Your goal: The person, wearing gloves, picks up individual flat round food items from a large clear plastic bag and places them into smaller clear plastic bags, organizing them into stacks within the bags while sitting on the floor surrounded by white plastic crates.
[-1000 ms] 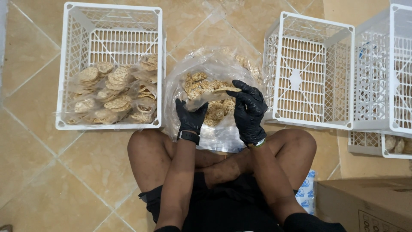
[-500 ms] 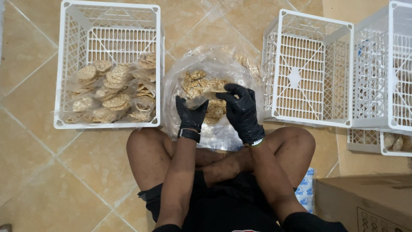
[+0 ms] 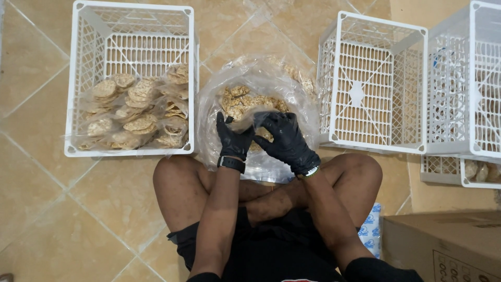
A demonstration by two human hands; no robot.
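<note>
I sit cross-legged on a tiled floor, both hands in black gloves. My left hand (image 3: 233, 139) pinches a small clear plastic bag (image 3: 249, 121) held over a big clear bag of round crackers (image 3: 245, 98) in front of my knees. My right hand (image 3: 286, 141) is pressed against that small bag from the right, fingers curled at its mouth. Whether a cracker is still between the fingers is hidden.
A white plastic crate (image 3: 83, 94) at left holds several bagged cracker packs (image 3: 136, 118). An empty white crate (image 3: 334, 78) stands at right, more crates (image 3: 472, 83) beyond it. A cardboard box (image 3: 443, 245) sits at lower right.
My right hand came down and left from above the cracker pile to the small bag. The cracker it held is no longer visible. My left hand barely moved.
</note>
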